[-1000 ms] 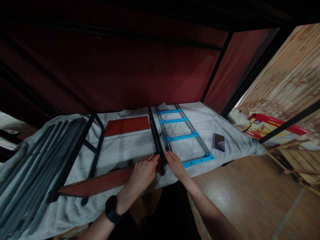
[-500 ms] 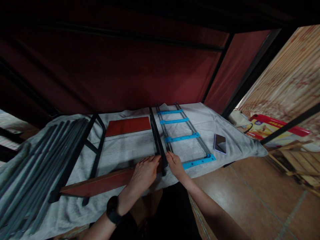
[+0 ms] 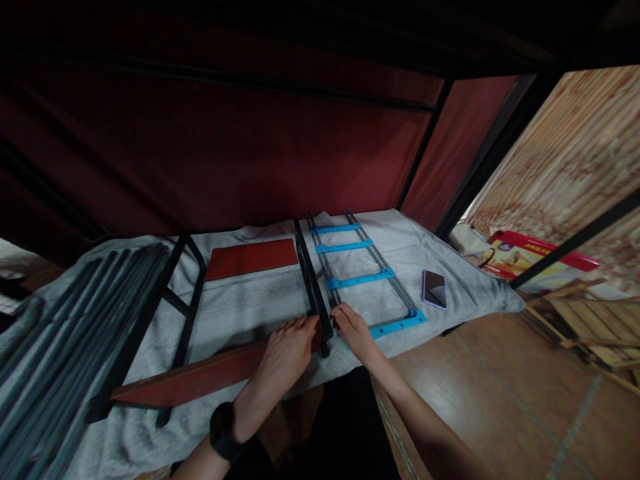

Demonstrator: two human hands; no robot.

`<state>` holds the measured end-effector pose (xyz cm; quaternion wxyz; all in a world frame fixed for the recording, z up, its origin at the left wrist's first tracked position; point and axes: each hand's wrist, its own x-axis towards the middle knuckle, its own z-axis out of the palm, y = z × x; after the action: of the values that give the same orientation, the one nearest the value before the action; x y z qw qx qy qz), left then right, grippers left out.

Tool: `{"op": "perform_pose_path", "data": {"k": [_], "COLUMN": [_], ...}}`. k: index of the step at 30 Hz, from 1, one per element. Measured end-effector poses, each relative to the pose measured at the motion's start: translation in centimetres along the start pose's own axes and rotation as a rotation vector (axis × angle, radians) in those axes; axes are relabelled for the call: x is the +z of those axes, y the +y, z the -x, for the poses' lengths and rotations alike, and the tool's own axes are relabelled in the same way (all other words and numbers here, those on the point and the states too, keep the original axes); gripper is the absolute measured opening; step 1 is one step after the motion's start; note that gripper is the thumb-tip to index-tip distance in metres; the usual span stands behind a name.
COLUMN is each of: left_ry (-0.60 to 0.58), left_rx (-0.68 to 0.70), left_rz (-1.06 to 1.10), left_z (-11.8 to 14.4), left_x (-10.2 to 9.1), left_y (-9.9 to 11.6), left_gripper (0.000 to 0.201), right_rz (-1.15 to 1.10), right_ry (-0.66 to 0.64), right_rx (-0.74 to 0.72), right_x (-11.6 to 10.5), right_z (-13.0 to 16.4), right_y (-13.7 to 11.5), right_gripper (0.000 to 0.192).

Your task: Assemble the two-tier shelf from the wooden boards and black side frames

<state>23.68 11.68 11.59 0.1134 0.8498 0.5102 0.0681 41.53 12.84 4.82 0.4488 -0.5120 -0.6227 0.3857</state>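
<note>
Left hand [image 3: 291, 347] lies palm down over the right end of the near board [image 3: 200, 381]; its thumb is hidden, so I cannot tell whether it grips or only presses. Right hand [image 3: 353, 330] has thumb and fingertips drawn into a pinch beside the right frame [image 3: 316, 293]; what is between them, if anything, is too dim to tell.

That joint lies between the hands: the right frame is at 2 o'clock from the left hand and 10 o'clock from the right, its long axis running from 11 to 5. The near board, tilted on edge, runs from there toward 8 o'clock, to the near end of the left frame [image 3: 140, 328]. The right hand is on the frame's outer side, the left on the board's side.

Counted: two black frames and two boards, the far board [image 3: 250, 259] lying flat at 11 o'clock from the left hand. One rack [image 3: 360, 279] with four blue bars sits at 1 o'clock from the right hand, one phone [image 3: 434, 289] at 2. One bundle of grey tubes [image 3: 80, 347], too blurred to count, lies at 9 on the blanket [image 3: 255, 300].
</note>
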Motion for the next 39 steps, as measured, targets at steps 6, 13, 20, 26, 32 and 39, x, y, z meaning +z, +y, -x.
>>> {"op": "perform_pose_path", "data": {"k": [6,13,20,26,32,39], "left_ry": [-0.009,0.004,0.011,0.006,0.024,0.049], "left_rx": [-0.015,0.002,0.005,-0.006,0.019,0.015], "left_rz": [0.007,0.047,0.065,0.062,0.079,0.079], "left_z": [-0.1,0.0,0.3,0.4,0.7,0.8], "left_x": [0.0,-0.2,0.1,0.3,0.2,0.6], "left_y": [0.0,0.1,-0.1,-0.1,0.0,0.0], "left_gripper": [0.041,0.038,0.038,0.038,0.039,0.039], "right_rz": [0.129,0.12,0.185,0.167,-0.061,-0.297], "right_ry": [-0.069,0.003,-0.046,-0.073,0.009,-0.08], "right_rx": [-0.185,-0.161,-0.231,-0.243,0.054,0.488], "right_x": [-0.3,1.0,0.1,0.2,1.5,0.6], "right_z": [-0.1,-0.1,0.3,0.1,0.3,-0.2], "right_y": [1.2,1.7,1.6,2.3,2.5,-0.3], "right_gripper": [0.018,0.024,0.026,0.033,0.042,0.045]}}
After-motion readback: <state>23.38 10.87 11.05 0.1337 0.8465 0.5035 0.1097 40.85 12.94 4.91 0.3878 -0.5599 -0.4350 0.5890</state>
